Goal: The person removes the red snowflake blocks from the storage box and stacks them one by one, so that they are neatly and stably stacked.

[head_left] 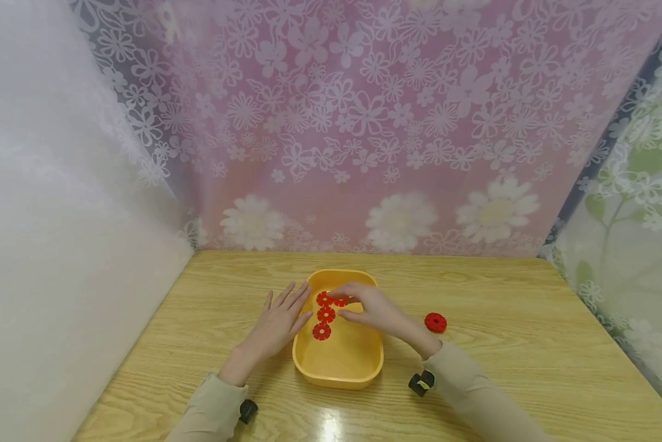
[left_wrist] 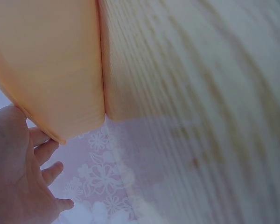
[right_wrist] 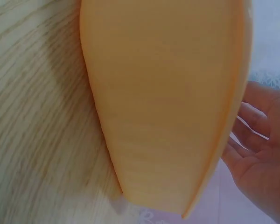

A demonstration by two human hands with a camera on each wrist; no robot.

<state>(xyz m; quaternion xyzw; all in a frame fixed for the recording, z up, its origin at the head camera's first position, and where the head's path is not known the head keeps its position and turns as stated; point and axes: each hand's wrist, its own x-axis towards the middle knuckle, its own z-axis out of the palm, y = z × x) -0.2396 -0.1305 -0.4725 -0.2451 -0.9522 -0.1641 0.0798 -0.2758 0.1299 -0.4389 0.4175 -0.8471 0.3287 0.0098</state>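
Right hand (head_left: 366,305) over far end of rounded yellow plastic tray (head_left: 353,356), thumb parted from curved fingers, no disc seen pinched. Fingertips perhaps touching, perhaps just above, flat red notched plastic discs (head_left: 322,331). Four show inside tray, toward left side; far right one part hidden by fingers. Left hand (head_left: 278,322) spread at left rim, good place to brace tray. Best handled lightly: one disc nudged, neighbours undisturbed. Further out, thicker red notched piece (head_left: 440,323) on wood-grain bench (head_left: 502,344), right of tray. Wrist views: tray wall hides discs.
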